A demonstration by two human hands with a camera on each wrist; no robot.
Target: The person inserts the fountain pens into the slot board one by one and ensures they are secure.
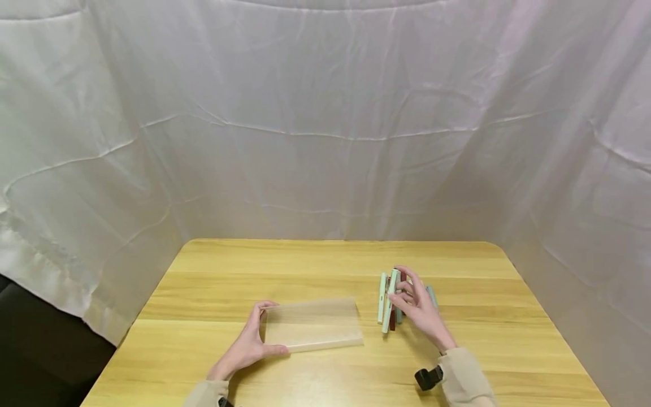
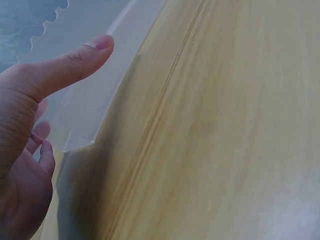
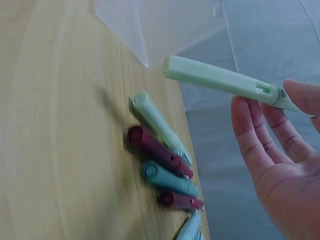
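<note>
My left hand [image 1: 248, 342] grips the left end of a clear plastic pen stand [image 1: 317, 325], thumb along the near edge and fingers at the far side. In the left wrist view, the stand [image 2: 102, 95] has a folded lip and a scalloped edge. To the right, my right hand [image 1: 421, 310] pinches a pale green pen [image 3: 215, 77] near one end, raised over the other pens. Below it lie another pale green pen [image 3: 156, 120], a dark red pen [image 3: 157, 151], a teal pen [image 3: 170, 179] and a second red pen [image 3: 178, 200].
A light blue pen [image 1: 432, 295] lies to the right, partly behind my right hand. Under everything is a wooden table [image 1: 315, 379]. Pale curtains [image 1: 325, 169] hang around its back and sides.
</note>
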